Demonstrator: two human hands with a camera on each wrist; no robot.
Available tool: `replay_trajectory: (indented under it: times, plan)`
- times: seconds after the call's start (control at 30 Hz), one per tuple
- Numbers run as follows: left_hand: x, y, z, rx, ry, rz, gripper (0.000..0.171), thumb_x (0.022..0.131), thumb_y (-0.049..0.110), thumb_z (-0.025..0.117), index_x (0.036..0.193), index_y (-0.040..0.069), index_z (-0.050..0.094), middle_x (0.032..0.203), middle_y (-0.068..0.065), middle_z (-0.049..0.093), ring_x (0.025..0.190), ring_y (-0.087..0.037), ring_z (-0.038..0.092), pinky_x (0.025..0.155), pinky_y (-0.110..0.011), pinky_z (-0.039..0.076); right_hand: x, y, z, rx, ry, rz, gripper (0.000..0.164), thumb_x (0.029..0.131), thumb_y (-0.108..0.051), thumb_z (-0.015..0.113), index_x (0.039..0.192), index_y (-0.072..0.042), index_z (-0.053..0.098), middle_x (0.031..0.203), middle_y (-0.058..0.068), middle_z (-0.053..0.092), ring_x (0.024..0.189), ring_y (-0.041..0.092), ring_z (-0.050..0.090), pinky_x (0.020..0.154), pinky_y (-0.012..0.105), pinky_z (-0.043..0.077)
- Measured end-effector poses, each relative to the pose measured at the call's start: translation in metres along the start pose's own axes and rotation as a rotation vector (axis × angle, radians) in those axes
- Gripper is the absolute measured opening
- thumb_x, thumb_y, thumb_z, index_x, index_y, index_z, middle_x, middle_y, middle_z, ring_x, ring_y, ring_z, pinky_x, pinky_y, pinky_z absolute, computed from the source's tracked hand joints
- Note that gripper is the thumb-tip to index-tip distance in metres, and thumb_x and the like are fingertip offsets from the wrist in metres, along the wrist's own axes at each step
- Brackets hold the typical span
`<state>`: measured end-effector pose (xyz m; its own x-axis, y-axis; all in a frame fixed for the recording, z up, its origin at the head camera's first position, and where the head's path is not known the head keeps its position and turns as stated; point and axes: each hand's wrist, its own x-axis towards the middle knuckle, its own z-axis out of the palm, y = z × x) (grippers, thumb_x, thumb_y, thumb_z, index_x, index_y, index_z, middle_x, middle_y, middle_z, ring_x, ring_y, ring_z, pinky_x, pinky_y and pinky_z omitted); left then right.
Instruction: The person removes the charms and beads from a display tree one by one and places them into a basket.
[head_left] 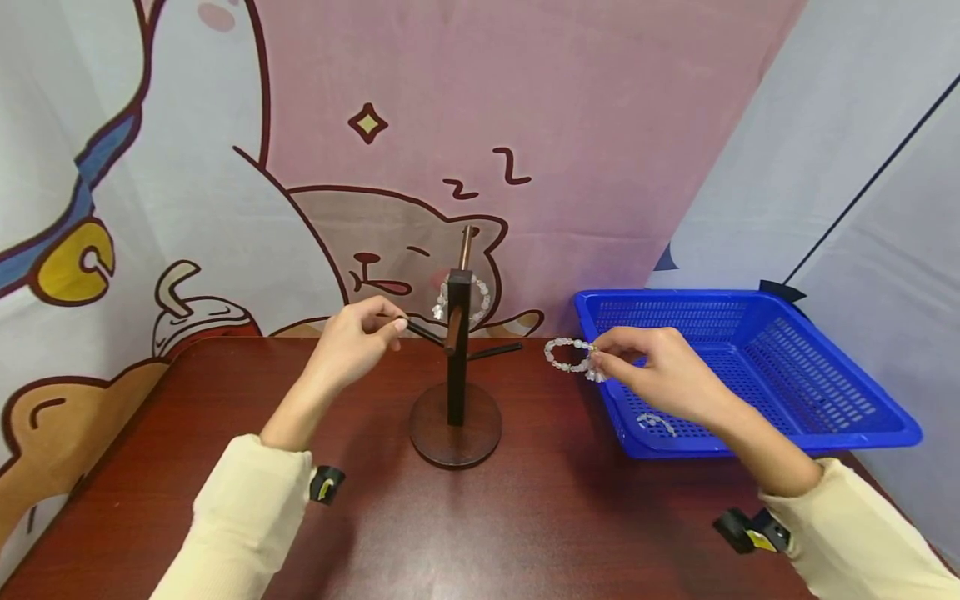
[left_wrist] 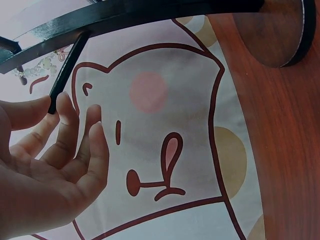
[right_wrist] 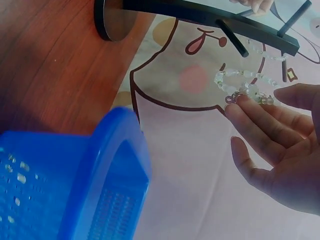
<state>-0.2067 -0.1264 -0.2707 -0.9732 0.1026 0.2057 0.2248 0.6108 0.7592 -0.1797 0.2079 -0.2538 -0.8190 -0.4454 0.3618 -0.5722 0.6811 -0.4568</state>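
Observation:
A dark wooden display stand (head_left: pixel 456 392) with a round base and several side pegs stands upright on the table. My left hand (head_left: pixel 356 337) pinches the tip of a left-hand peg (left_wrist: pixel 69 67) between thumb and forefinger, the other fingers loosely bent. In my right hand (head_left: pixel 663 367), thumb and fingertips grip a clear and pale beaded bracelet (head_left: pixel 561 342) with a small tassel-like charm, right of the stand in the head view. Another beaded bracelet (head_left: pixel 483 292) hangs from an upper peg behind the post. In the right wrist view the held bracelet (right_wrist: pixel 218 79) dangles near the pegs.
A blue plastic basket (head_left: pixel 675 295) stands at the right, partly under my right forearm. Through its perforated side shows a pale bracelet-like piece (head_left: pixel 656 423). The reddish-brown table (head_left: pixel 360 517) ends at a cartoon-printed cloth (head_left: pixel 570 108) behind.

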Motion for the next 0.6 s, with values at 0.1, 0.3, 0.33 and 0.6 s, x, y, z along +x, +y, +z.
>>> replay_trajectory:
  times: [0.1, 0.3, 0.33, 0.6]
  plan:
    - [0.0, 0.0, 0.0, -0.001, 0.0, 0.001, 0.009, 0.09, 0.014, 0.057, 0.094, 0.008, 0.063, 0.064, -0.002, 0.061, 0.067, -0.02, 0.052, 0.061, -0.031, 0.038, -0.004, 0.003, -0.004, -0.027, 0.013, -0.009, 0.006, 0.086, -0.01, 0.063, 0.082, -0.013, 0.067, 0.068, -0.01, 0.061, 0.063, 0.005, 0.055, 0.056, 0.024, 0.043]
    - [0.0, 0.0, 0.0, -0.001, 0.002, 0.003, 0.009, 0.09, 0.014, 0.057, 0.094, 0.008, 0.063, 0.064, -0.002, 0.061, 0.067, -0.02, 0.052, 0.061, -0.031, 0.038, -0.014, 0.008, -0.014, -0.059, 0.02, 0.001, 0.007, 0.086, -0.011, 0.063, 0.083, -0.015, 0.068, 0.069, -0.012, 0.062, 0.064, 0.004, 0.055, 0.056, 0.023, 0.042]
    - [0.0, 0.0, 0.0, -0.001, 0.001, 0.002, 0.009, 0.09, 0.014, 0.057, 0.094, 0.008, 0.063, 0.064, -0.002, 0.061, 0.067, -0.02, 0.052, 0.062, -0.031, 0.038, -0.016, 0.009, -0.016, -0.061, 0.019, 0.007, 0.007, 0.086, -0.011, 0.062, 0.084, -0.015, 0.068, 0.07, -0.012, 0.062, 0.065, 0.004, 0.055, 0.056, 0.023, 0.042]
    - [0.0, 0.0, 0.0, -0.002, 0.0, 0.002, 0.009, 0.09, 0.014, 0.057, 0.094, 0.008, 0.062, 0.064, -0.002, 0.061, 0.066, -0.02, 0.051, 0.061, -0.031, 0.037, -0.031, 0.022, -0.03, -0.127, 0.025, 0.042, 0.007, 0.085, -0.011, 0.064, 0.086, -0.017, 0.068, 0.072, -0.013, 0.061, 0.066, 0.003, 0.054, 0.055, 0.023, 0.041]
